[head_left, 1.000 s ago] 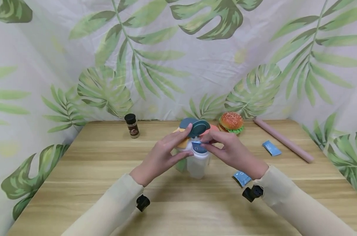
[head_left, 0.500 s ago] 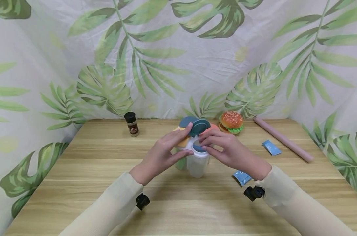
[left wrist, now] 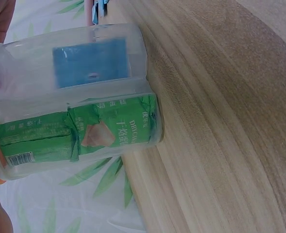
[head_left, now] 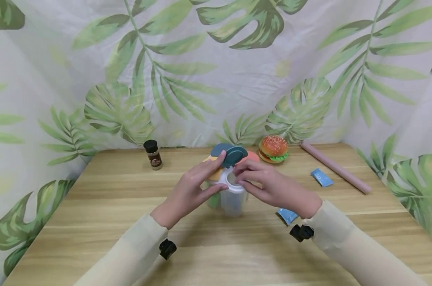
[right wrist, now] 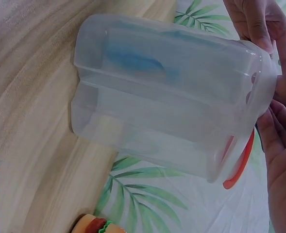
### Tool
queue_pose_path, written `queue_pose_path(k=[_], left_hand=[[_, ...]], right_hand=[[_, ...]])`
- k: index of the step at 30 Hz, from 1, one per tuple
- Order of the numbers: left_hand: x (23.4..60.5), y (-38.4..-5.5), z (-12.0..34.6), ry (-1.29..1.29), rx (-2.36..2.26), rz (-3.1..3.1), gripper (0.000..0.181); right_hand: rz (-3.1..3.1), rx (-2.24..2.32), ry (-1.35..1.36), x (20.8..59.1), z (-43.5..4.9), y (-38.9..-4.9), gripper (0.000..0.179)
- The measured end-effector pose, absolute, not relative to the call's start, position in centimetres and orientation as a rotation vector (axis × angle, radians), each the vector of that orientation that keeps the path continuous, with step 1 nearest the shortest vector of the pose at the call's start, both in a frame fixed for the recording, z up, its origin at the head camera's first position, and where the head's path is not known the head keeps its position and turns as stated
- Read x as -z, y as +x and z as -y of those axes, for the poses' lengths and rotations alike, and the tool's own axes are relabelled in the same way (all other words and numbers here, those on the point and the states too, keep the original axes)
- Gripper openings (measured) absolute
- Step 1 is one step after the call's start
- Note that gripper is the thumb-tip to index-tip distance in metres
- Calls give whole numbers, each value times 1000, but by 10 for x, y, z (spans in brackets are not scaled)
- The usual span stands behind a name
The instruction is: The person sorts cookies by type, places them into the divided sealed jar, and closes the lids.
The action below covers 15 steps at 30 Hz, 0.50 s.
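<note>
A clear compartmented storage container [head_left: 232,203] with coloured flip lids stands upright on the table. Its dark green lid [head_left: 234,156] is raised. My left hand [head_left: 191,186] grips the top, thumb along the white rim and fingers back by the raised lid. Over the uncovered opening, my right hand [head_left: 269,182] has its fingers bent at the rim, with nothing visible between them. Through the wall in the left wrist view, a blue packet [left wrist: 92,63] shows in one compartment. Green wrapped snack packs [left wrist: 101,128] fill the one beside it.
Two blue packets lie at the right, one packet [head_left: 322,177] farther back and one packet [head_left: 286,215] partly under my right wrist. A toy hamburger [head_left: 274,149] and a pink rolling rod [head_left: 335,167] sit behind. A black-capped spice jar [head_left: 153,155] stands back left.
The blue packet in my right fingers has gone down through the opening into the container, and my fingers have let go of it. My left hand keeps its place.
</note>
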<state>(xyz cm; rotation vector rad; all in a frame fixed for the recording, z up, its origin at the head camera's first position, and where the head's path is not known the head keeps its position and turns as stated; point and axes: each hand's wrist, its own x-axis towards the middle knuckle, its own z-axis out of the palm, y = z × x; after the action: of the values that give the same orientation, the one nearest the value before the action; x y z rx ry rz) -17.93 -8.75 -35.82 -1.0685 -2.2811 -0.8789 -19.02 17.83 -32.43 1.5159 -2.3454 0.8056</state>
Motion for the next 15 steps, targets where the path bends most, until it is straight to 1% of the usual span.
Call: queue_pose_path(k=[9,15], left_hand=[[357,-179,89,-1078,897,2269,92],[357,-178,90,-1076,894,2275,90]], right_hand=[[2279,-898,1519,325,-178,-192,17],[2196,-1003,1471,329,-181,-193,24]])
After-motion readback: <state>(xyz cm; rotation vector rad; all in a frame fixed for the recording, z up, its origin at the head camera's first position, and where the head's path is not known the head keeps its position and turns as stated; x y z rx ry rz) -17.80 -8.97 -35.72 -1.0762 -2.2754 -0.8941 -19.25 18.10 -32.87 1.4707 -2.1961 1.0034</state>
